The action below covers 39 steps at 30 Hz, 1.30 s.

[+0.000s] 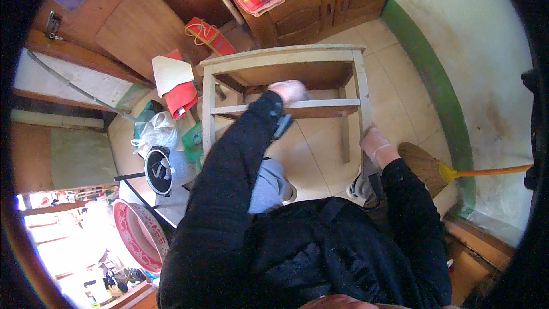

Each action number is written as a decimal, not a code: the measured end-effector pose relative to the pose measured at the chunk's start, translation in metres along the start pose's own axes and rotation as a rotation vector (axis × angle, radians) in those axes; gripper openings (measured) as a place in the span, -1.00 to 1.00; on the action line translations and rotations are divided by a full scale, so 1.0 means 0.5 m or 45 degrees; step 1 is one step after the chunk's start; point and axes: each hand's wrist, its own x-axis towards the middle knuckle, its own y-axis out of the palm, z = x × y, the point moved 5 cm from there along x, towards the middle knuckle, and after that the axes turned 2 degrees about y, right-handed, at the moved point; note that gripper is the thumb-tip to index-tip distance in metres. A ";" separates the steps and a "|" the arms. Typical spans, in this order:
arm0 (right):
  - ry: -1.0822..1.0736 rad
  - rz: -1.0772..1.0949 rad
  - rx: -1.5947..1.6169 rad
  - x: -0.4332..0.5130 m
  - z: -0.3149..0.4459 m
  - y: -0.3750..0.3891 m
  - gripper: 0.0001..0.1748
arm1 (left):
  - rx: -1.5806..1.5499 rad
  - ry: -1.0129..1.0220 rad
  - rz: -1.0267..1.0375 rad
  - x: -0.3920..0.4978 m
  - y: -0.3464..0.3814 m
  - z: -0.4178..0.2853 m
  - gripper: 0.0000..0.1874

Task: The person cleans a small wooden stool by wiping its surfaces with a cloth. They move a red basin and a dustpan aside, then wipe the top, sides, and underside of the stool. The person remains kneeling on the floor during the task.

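Note:
A worn, pale-painted wooden table (283, 61) is in front of me, its legs pointing towards me and its brown inner panels showing. My left hand (290, 92), in a thin see-through glove, is at the crossbar (328, 103) between the legs. It is blurred and its fingers are hidden, so I cannot tell whether it holds something. My right hand (376, 145), gloved the same way, is closed around the right leg (363, 94) of the table. Below my left wrist is a small grey-blue object (282, 127), unclear in kind.
A broom (422, 167) leans by the right wall. To the left are a cylindrical bin-like container (182, 169), a white plastic bag (161, 131), a green plastic item (193, 140) and a red-patterned basin (139, 236). A wooden cabinet (300, 17) stands beyond the table.

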 end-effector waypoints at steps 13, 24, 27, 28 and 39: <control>0.009 -0.081 0.138 -0.071 0.064 -0.080 -0.51 | -0.199 0.249 -0.093 0.069 0.015 -0.059 -0.67; -0.016 -0.122 0.078 -0.033 0.021 -0.045 -0.63 | 0.330 -0.731 -0.009 -0.150 0.018 0.407 -0.65; -0.014 -0.135 0.062 -0.042 0.027 -0.054 -0.65 | 0.481 -0.762 -0.024 -0.146 0.027 0.426 -0.68; -0.014 -0.134 0.081 -0.046 0.030 -0.057 -0.65 | 0.531 -0.787 -0.037 -0.151 0.030 0.429 -0.68; -0.004 -0.055 0.085 -0.044 0.034 -0.056 -0.51 | 0.187 -0.403 0.122 -0.119 0.002 0.297 -0.69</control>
